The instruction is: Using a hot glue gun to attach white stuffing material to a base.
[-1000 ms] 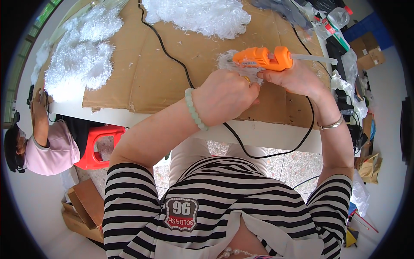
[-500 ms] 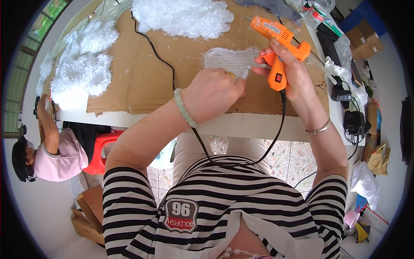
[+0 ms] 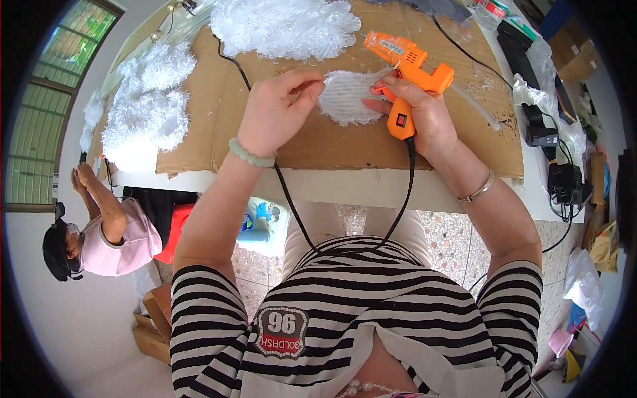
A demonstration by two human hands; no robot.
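Observation:
My right hand [image 3: 424, 116] is wrapped round the handle of an orange hot glue gun [image 3: 401, 119], its nozzle pointing to the far left. A clear glue stick [image 3: 474, 106] sticks out of the gun's back end. Below the gun lies a small white fringed fabric piece [image 3: 348, 99], its right edge close to my right fingertips. Left of that piece, my left hand [image 3: 275, 109] is raised with thumb and fingers pinched together. Whatever is in the pinch, if anything, is too small to make out. The gun's black cord [image 3: 406, 192] loops down in front of my body.
Brown cardboard [image 3: 219, 142] covers the white table [image 3: 332, 182]. White fluffy fringed piles lie at the far middle [image 3: 285, 30] and left [image 3: 149, 99]. Black adapters and wires [image 3: 564, 182] crowd the right edge. Another person [image 3: 109, 235] sits at the left, hands by the table.
My left hand has moved left, away from the white fabric piece, and turned up in a pinch. The glue gun in my right hand has shifted slightly left.

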